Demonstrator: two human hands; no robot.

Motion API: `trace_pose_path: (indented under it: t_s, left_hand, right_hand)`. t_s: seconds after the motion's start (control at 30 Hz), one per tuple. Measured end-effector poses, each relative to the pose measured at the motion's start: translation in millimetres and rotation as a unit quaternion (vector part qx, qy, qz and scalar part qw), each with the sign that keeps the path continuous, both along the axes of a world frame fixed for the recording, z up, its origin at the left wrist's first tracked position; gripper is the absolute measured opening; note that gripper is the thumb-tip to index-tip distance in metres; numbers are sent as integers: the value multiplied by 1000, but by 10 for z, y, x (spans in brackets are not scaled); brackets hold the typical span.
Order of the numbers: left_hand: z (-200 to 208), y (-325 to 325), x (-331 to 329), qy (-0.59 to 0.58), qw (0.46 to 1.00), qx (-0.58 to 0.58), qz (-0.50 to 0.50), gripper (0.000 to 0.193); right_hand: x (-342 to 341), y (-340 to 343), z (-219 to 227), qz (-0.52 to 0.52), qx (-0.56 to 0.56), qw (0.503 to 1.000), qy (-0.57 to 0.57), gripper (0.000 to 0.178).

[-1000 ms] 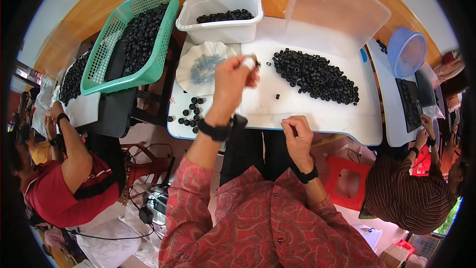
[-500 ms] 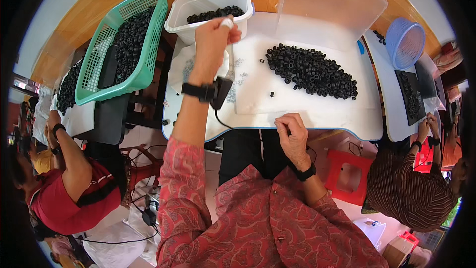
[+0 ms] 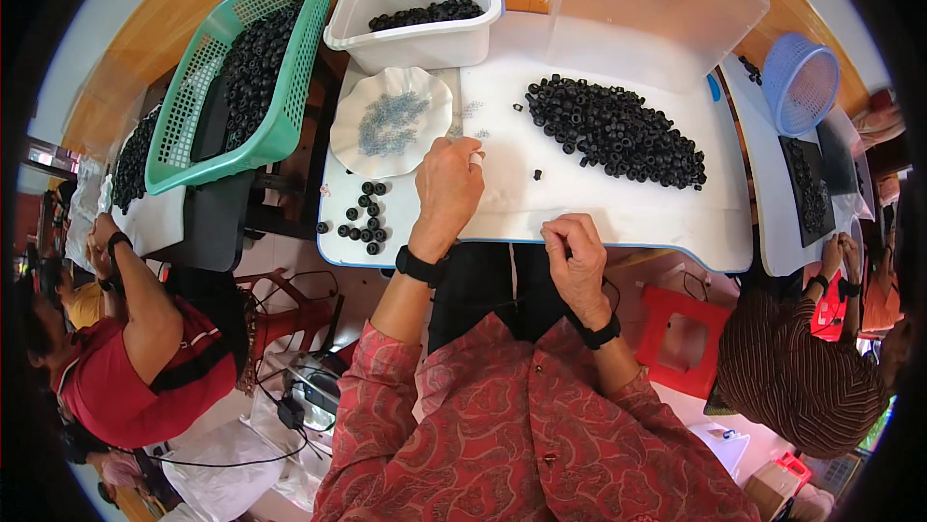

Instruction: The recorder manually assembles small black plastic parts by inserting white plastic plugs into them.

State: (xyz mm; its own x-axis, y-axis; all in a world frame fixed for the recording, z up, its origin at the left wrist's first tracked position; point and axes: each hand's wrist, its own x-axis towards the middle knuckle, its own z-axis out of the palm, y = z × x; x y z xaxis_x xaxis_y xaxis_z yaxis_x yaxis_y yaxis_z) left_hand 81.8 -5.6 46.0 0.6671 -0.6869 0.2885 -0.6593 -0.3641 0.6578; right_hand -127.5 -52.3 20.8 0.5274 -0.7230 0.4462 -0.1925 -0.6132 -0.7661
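My left hand [image 3: 450, 186] hovers over or rests on the white table, just right of a scalloped white dish [image 3: 345, 139]. Its fingers are curled in, with something white at one finger, and any small thing in them is hidden. The dish holds a spread of tiny clear bluish pieces [image 3: 394, 124]. At the front table edge my right hand [image 3: 577, 261] is closed, thumb against fingers; whatever it pinches cannot be made out. Beyond it lies a heap of small black ring-like parts [image 3: 618, 131], with one loose black part [image 3: 538, 174] nearer me.
Several black parts [image 3: 367, 218] lie at the table's left front. A white tub [image 3: 410, 47] with black parts stands behind the dish, and a green basket [image 3: 224, 174] further left. A translucent lid [image 3: 657, 10] leans at the back. Co-workers sit on both sides; a red stool [image 3: 676, 382] stands right.
My left hand has come back from the white tub toward me, down beside the dish. The dish and the black parts at left front are now uncovered. My right hand has barely moved.
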Motion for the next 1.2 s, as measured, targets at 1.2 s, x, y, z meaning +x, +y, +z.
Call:
trace_pose_path:
  t_s: [1.2]
  left_hand:
    - [34, -92, -11, -23, 995, 93, -28, 15]
  right_hand:
    - [-21, 32, -14, 6, -15, 1000, -8, 10]
